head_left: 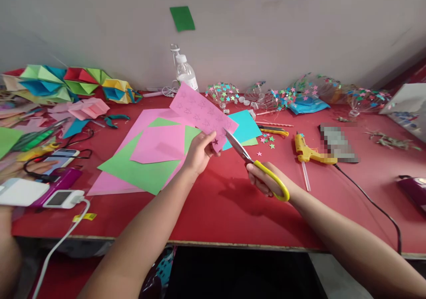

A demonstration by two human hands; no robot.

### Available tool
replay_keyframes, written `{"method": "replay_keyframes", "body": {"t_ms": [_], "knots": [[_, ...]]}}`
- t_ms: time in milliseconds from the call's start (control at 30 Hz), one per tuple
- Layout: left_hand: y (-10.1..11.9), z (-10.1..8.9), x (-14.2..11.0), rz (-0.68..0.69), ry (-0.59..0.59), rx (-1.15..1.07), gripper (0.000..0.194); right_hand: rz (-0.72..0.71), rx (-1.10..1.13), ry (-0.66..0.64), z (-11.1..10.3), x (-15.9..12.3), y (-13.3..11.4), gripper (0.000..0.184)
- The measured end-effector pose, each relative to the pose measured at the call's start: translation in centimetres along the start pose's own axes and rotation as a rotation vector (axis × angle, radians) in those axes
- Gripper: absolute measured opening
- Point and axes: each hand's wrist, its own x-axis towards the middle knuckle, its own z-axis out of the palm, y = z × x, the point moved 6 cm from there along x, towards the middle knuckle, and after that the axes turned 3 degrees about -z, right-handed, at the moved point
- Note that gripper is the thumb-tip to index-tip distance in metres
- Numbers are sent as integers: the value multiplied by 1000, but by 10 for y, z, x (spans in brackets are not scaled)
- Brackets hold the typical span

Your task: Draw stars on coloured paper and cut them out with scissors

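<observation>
My left hand (199, 151) pinches the near edge of a pink paper sheet (199, 112) with stars drawn on it and holds it up over the red table (216, 201). My right hand (266, 180) grips yellow-handled scissors (254, 163). The blades point up and left, with their tips at the sheet's lower right corner. Under the raised sheet lie pink and green sheets (146, 157) flat on the table, and a cyan sheet (244, 128) sits just behind the scissors.
A yellow glue gun (308, 152) with a black cord lies to the right. Small cut stars (268, 140), folded paper shapes (66, 84), a water bottle (185, 72), star-covered plastic pieces (282, 96) and phones with chargers (56, 188) crowd the table. Another person's hand (20, 168) rests far left.
</observation>
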Motion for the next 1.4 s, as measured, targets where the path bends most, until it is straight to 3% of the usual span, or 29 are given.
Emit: {"method": "replay_keyframes", "body": {"t_ms": [167,367,533,767,1067,1400], "knots": [[-13,13,-6,-114,-81,1,34,-52,38,57,-1,3,1,61],[-11,-1,-1,-30,61,-86,29,22,-18,108,-3,1,-2,54],[-7,-6,1,-8,127,-169,27,19,-38,73,0,-1,-2,57],[-9,1,-2,-14,125,-143,23,15,-33,50,4,-3,-5,58],[4,-8,-5,142,167,9,14,-9,-193,9,-2,-6,-9,60],[5,-4,-6,140,179,25,13,-46,-213,-30,-2,-9,-14,60]]}}
